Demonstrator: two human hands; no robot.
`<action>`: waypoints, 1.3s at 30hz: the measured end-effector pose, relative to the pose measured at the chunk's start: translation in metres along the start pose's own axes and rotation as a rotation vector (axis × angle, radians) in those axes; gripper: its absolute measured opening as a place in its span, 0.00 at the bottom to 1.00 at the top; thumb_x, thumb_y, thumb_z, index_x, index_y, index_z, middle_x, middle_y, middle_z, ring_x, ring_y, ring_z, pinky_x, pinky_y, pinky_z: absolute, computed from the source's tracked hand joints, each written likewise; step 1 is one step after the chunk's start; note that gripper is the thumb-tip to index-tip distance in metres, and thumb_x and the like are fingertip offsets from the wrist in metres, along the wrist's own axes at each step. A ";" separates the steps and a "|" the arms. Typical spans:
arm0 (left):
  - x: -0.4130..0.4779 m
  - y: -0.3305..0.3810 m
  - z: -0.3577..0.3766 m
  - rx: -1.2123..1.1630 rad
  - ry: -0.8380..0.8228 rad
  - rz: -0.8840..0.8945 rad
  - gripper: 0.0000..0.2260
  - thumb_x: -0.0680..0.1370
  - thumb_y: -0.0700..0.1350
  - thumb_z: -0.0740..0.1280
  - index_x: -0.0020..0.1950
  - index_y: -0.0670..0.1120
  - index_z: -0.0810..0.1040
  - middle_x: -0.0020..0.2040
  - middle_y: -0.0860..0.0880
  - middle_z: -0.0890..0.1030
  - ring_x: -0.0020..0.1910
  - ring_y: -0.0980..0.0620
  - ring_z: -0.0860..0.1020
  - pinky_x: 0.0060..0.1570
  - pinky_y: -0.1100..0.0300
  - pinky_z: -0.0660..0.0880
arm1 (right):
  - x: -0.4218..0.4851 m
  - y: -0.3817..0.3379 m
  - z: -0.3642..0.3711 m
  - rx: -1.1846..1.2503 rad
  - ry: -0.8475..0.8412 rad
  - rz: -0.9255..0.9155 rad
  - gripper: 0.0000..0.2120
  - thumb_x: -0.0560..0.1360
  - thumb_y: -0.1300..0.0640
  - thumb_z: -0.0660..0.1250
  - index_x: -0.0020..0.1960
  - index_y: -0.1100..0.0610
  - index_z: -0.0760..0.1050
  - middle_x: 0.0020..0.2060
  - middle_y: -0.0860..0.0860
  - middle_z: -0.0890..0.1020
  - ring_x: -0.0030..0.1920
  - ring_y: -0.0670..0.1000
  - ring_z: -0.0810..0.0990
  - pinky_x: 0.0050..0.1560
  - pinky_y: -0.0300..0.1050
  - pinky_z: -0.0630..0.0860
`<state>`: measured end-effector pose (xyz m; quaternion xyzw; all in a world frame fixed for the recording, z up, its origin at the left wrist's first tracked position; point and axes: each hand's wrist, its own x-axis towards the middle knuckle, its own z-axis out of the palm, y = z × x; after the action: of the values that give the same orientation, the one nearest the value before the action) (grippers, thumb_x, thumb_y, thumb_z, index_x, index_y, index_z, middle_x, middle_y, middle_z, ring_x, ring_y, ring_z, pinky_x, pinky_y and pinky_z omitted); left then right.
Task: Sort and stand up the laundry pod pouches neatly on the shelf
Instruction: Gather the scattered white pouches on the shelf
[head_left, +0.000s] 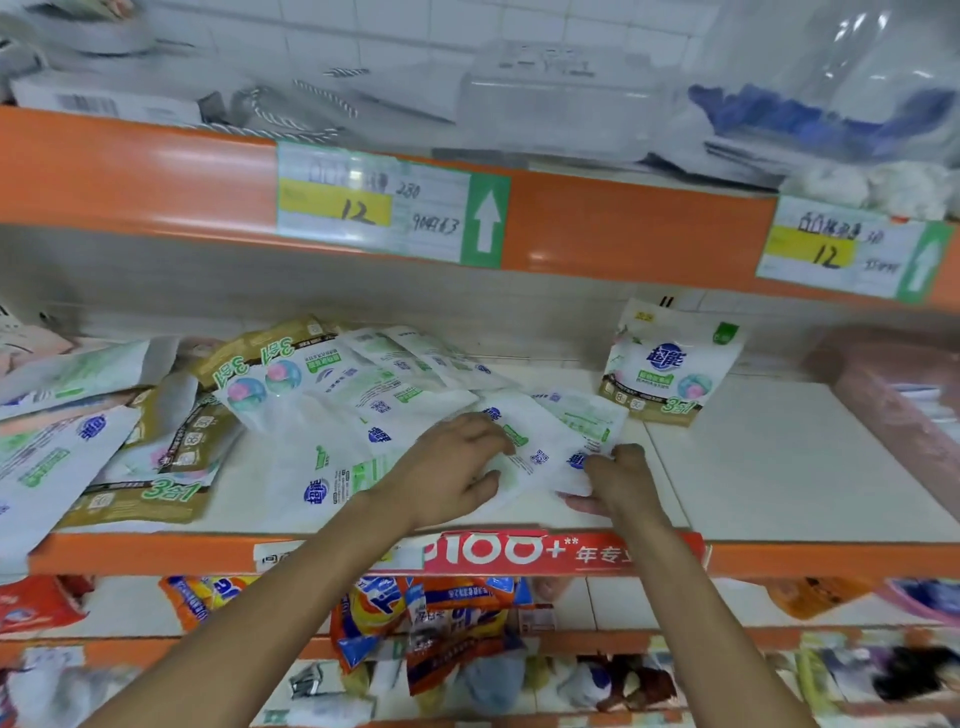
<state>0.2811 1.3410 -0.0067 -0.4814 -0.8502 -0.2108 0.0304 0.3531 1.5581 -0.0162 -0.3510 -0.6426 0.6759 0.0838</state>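
The white shelf (779, 467) carries the laundry pod pouches in two groups. A loose heap of pouches (311, 395) lies flat and overlapping across the left and centre of the shelf, some with the gold-and-white printed front up and others with the white back up. One standing pouch (670, 364) is upright near the rear wall on the right, front face outward, apart from the heap. At the right end of the heap, near the front edge, a white pouch (540, 447) lies back-side up. The left hand (452, 467) rests on top of this pouch, fingers loosely bent and spread over its surface, holding nothing closed. The right hand (618, 483) pinches the near right corner of the same pouch, fingers curled over the edge. The orange rail of the shelf above bears a price label (384, 202) marked 12. Orange detergent bags (415, 613) lie on the shelf below.
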 end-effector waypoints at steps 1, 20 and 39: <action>0.003 0.002 0.002 0.006 -0.008 -0.003 0.20 0.75 0.52 0.58 0.62 0.46 0.77 0.61 0.48 0.77 0.64 0.48 0.72 0.63 0.52 0.71 | -0.004 -0.003 -0.005 -0.014 0.019 -0.066 0.19 0.75 0.65 0.63 0.64 0.59 0.66 0.57 0.55 0.78 0.52 0.59 0.81 0.30 0.45 0.81; 0.030 0.016 0.020 0.014 -0.090 -0.124 0.18 0.79 0.52 0.63 0.67 0.47 0.73 0.65 0.49 0.74 0.64 0.50 0.70 0.62 0.58 0.67 | -0.003 -0.058 -0.104 0.213 0.035 -0.307 0.05 0.74 0.60 0.71 0.47 0.61 0.81 0.38 0.57 0.86 0.39 0.50 0.85 0.41 0.38 0.82; 0.046 0.028 0.055 0.269 -0.171 -0.395 0.29 0.75 0.66 0.60 0.67 0.48 0.69 0.65 0.47 0.69 0.66 0.44 0.67 0.69 0.46 0.60 | 0.044 -0.043 -0.133 0.331 0.010 -0.242 0.06 0.79 0.57 0.65 0.44 0.56 0.75 0.36 0.54 0.80 0.35 0.49 0.78 0.33 0.40 0.73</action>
<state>0.2881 1.4120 -0.0353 -0.3137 -0.9477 -0.0559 -0.0196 0.3832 1.6975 0.0175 -0.2563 -0.5596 0.7556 0.2242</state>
